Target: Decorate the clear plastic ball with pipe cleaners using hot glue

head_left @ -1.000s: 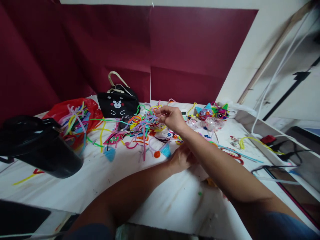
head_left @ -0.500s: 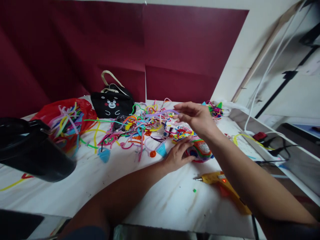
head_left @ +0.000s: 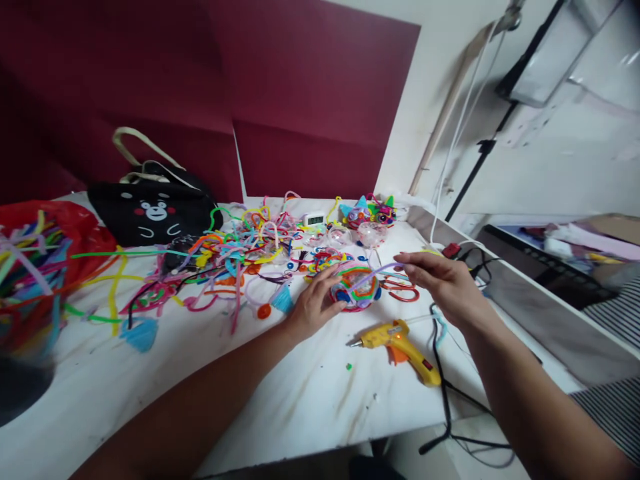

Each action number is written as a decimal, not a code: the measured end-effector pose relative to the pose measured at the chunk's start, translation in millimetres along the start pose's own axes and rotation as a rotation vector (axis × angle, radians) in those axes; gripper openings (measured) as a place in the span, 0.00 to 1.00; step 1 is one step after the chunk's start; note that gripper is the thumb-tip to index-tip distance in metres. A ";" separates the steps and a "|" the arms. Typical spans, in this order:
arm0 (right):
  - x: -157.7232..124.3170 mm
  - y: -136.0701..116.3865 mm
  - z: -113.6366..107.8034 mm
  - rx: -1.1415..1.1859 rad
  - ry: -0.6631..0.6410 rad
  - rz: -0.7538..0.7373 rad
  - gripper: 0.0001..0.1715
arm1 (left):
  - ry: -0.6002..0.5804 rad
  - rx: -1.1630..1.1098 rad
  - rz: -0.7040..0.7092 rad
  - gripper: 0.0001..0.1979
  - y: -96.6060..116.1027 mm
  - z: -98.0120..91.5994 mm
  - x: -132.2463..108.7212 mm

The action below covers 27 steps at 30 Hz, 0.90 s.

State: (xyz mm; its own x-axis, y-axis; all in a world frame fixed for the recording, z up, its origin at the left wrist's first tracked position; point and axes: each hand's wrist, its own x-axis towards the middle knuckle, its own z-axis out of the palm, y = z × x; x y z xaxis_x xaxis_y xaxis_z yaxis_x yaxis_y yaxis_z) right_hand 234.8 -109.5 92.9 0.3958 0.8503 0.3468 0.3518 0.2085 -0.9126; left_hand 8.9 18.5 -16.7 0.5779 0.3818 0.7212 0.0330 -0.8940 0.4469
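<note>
My left hand (head_left: 316, 301) grips the left side of a round craft piece (head_left: 357, 288) wound with coloured pipe cleaners in orange, green, blue and pink rings. A paler patch shows in its middle. Between the thumb and fingers of my right hand (head_left: 434, 277) is one end of a purple pipe cleaner (head_left: 385, 268), whose other end reaches over the craft piece. Red-handled scissors (head_left: 403, 288) lie just right of the piece. In front of it rests a yellow glue gun (head_left: 397, 341), nozzle pointing left.
A tangled pile of pipe cleaners (head_left: 260, 237) spreads left of the hands, with a red bag (head_left: 90, 230) of more and a black bag (head_left: 155, 212) behind. Colourful finished figures (head_left: 367, 212) and a small digital timer (head_left: 314, 219) stand at the back. Black cables (head_left: 445, 387) run at the right.
My right hand has moved right and lower, bringing the purple pipe cleaner from over the pile to the craft piece. My left hand stays on the piece. The view has turned right.
</note>
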 end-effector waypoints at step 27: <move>-38.4 18.2 19.4 -0.086 0.031 -0.182 0.12 | -0.013 0.007 -0.036 0.22 -1.5 -0.1 1.1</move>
State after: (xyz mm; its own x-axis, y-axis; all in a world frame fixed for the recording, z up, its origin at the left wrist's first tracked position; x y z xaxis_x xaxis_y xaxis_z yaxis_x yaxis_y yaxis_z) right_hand 209.5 -129.0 58.8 0.3446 0.7866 0.5124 0.4910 0.3142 -0.8125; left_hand 9.4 20.3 -16.4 0.5866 0.4107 0.6980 0.0593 -0.8813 0.4688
